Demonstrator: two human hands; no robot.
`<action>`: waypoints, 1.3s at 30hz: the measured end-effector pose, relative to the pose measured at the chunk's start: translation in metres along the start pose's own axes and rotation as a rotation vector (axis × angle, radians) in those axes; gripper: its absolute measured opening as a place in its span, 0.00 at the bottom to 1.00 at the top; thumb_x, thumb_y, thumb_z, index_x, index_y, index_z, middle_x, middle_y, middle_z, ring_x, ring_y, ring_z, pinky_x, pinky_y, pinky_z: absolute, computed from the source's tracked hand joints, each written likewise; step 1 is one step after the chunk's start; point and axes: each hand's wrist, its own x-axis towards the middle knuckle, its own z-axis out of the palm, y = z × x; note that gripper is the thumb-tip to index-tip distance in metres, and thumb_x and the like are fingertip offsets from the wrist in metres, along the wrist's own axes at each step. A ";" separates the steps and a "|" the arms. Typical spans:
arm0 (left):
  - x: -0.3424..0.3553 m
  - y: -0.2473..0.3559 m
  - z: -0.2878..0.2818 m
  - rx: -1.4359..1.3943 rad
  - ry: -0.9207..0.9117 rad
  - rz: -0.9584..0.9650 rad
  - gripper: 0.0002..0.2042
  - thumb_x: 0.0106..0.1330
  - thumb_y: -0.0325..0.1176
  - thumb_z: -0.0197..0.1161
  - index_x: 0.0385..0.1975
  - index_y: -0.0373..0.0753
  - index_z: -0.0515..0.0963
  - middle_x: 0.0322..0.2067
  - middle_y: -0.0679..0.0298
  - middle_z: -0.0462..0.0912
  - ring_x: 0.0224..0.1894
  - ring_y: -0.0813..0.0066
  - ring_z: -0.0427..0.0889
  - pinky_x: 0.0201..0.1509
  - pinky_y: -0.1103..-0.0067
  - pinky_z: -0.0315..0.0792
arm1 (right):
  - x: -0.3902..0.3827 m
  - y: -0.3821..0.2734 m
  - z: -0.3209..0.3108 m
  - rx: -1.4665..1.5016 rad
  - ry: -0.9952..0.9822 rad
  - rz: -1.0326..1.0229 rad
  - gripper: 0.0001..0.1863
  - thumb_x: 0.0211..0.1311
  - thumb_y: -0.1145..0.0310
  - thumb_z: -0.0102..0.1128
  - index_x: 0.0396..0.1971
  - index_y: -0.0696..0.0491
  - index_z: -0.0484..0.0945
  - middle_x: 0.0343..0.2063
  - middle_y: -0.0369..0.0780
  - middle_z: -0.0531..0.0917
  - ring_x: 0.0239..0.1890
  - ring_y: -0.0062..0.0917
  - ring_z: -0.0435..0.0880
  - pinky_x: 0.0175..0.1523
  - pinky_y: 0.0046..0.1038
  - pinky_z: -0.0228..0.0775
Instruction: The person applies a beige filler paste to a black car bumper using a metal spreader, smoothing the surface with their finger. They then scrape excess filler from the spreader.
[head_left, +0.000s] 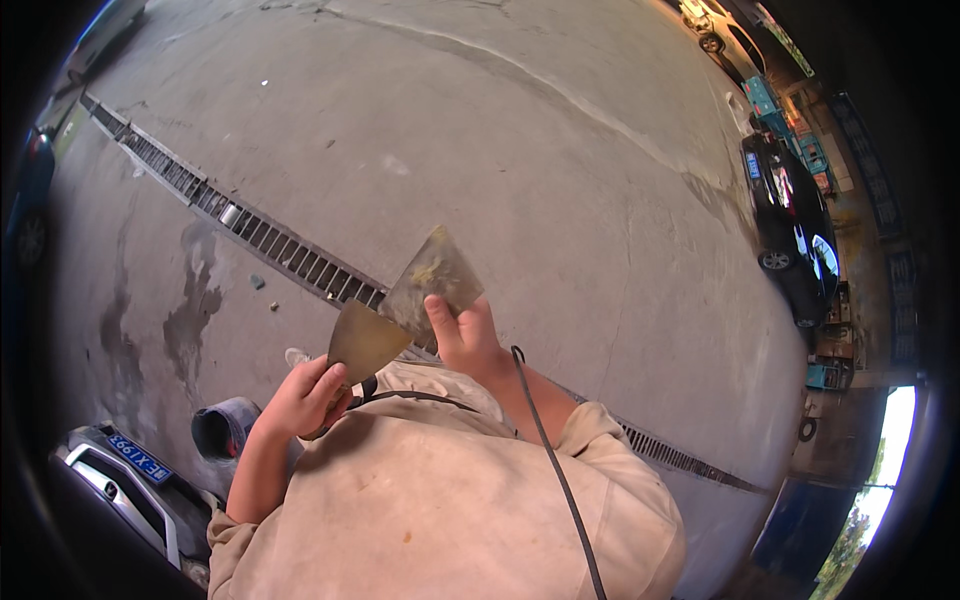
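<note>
My left hand (305, 397) is closed around the handle of a putty knife (366, 343) with a flared, yellowish-grey blade. Most of its handle is hidden by my fingers. In my right hand (468, 338) is a flat, square putty plate (405, 298), gripped at its near edge with the thumb on top. Yellowish putty (432, 270) is smeared over the plate's upper face. The knife's blade overlaps the plate's lower left corner in the picture; whether they touch I cannot tell. Both tools are in front of my chest, above the floor.
A slatted drain channel (270, 240) crosses the concrete floor diagonally. A grey bucket (207, 430) stands to my left, near the front of a car (130, 490). Far right are a black car (785, 225) and shelving. A dark cord (560, 475) runs down my front.
</note>
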 end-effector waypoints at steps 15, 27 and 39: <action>-0.008 0.022 0.006 0.209 -0.121 -0.121 0.19 0.84 0.40 0.45 0.30 0.35 0.69 0.13 0.72 0.69 0.15 0.83 0.69 0.20 0.79 0.65 | -0.005 -0.023 -0.009 -0.215 -0.384 -0.374 0.24 0.74 0.72 0.56 0.67 0.59 0.71 0.23 0.42 0.80 0.20 0.34 0.81 0.26 0.34 0.74; 0.003 0.034 -0.001 0.335 -0.176 -0.154 0.16 0.82 0.40 0.49 0.36 0.34 0.73 0.16 0.66 0.75 0.18 0.74 0.73 0.27 0.74 0.70 | -0.003 -0.018 -0.009 -0.221 -0.434 -0.306 0.27 0.76 0.62 0.56 0.68 0.61 0.68 0.24 0.47 0.83 0.23 0.39 0.85 0.29 0.35 0.77; 0.010 0.038 -0.013 0.472 -0.201 -0.076 0.13 0.80 0.36 0.50 0.35 0.34 0.74 0.17 0.62 0.77 0.19 0.66 0.75 0.29 0.71 0.71 | 0.002 -0.011 -0.007 -0.292 -0.552 -0.231 0.46 0.66 0.41 0.64 0.71 0.62 0.63 0.24 0.51 0.83 0.23 0.41 0.85 0.30 0.34 0.78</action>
